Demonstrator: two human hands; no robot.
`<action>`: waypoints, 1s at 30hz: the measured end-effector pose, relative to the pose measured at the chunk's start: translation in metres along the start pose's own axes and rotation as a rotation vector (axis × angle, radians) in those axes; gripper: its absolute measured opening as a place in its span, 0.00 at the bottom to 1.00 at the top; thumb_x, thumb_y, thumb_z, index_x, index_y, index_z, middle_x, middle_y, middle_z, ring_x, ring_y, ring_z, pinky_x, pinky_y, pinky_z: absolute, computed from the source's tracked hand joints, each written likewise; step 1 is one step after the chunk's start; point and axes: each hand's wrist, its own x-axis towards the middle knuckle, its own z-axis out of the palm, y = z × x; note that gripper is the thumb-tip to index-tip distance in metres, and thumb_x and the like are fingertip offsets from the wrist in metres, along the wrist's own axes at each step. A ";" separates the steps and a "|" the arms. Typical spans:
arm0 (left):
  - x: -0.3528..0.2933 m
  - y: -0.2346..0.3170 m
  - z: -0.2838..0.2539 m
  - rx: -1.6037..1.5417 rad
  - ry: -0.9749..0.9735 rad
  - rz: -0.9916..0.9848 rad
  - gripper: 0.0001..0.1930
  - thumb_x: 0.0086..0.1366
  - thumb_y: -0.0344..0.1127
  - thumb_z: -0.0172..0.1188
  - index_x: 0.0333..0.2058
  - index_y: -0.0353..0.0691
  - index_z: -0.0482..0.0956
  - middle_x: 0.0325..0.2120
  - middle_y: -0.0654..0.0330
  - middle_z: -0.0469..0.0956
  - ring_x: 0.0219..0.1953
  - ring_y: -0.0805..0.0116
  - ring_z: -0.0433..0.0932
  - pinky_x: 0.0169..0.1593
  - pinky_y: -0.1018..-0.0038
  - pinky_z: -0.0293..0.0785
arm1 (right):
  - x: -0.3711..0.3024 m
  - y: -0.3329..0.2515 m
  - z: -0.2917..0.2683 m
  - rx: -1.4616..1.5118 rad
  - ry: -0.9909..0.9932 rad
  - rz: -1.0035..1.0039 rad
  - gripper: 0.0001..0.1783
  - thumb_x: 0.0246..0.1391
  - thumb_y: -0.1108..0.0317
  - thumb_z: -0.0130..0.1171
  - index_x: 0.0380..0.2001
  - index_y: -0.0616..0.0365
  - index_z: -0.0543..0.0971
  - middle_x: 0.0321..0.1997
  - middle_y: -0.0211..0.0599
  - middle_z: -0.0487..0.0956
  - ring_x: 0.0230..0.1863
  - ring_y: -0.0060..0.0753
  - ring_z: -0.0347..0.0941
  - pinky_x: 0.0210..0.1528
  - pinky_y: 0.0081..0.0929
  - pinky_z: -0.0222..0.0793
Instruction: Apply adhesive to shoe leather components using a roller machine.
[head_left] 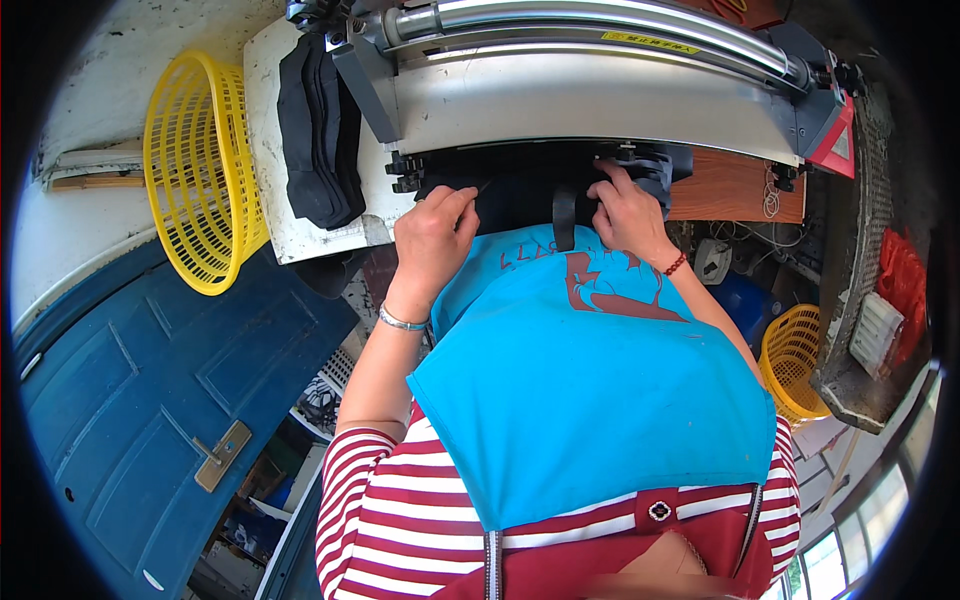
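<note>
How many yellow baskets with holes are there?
2. One oval yellow slotted plastic basket is at the left, beside the white worktable. Another rounded yellow slotted plastic basket is at the right. Others may be hidden.

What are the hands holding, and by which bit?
The left hand is at the left part of the black material, the right hand at its right part; whether either grips it can't be told.

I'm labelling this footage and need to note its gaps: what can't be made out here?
Head view, dark cloth between the left hand and right hand: its full outline, lost in shadow beneath the machine.
Head view, machine: its top, cut off by the upper edge.
Head view, black strips: their exact number, hidden by overlap.
</note>
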 end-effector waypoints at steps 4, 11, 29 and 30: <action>0.000 -0.001 0.001 0.012 -0.005 0.001 0.09 0.57 0.28 0.67 0.38 0.43 0.87 0.27 0.62 0.79 0.27 0.60 0.81 0.30 0.67 0.77 | 0.002 -0.007 -0.005 -0.018 -0.020 0.062 0.14 0.42 0.77 0.61 0.36 0.55 0.78 0.66 0.48 0.73 0.37 0.47 0.82 0.35 0.38 0.80; 0.000 -0.001 0.001 0.011 -0.018 -0.003 0.09 0.57 0.28 0.67 0.38 0.43 0.87 0.27 0.61 0.79 0.27 0.60 0.81 0.30 0.67 0.77 | -0.003 -0.003 -0.004 -0.027 0.024 0.085 0.14 0.42 0.77 0.59 0.37 0.56 0.78 0.68 0.49 0.72 0.36 0.48 0.83 0.35 0.38 0.80; 0.009 0.015 -0.010 -0.154 0.107 0.060 0.06 0.58 0.23 0.66 0.34 0.38 0.85 0.29 0.58 0.81 0.29 0.60 0.79 0.33 0.68 0.75 | 0.017 -0.026 -0.011 0.120 0.089 -0.152 0.21 0.43 0.77 0.64 0.45 0.54 0.79 0.57 0.39 0.81 0.35 0.44 0.82 0.34 0.35 0.79; 0.012 0.021 -0.015 -0.115 0.078 0.120 0.06 0.57 0.23 0.66 0.34 0.38 0.85 0.29 0.57 0.81 0.31 0.59 0.79 0.35 0.68 0.75 | 0.022 -0.032 -0.012 0.157 0.101 -0.175 0.21 0.45 0.76 0.65 0.46 0.54 0.80 0.55 0.38 0.82 0.36 0.43 0.82 0.35 0.35 0.79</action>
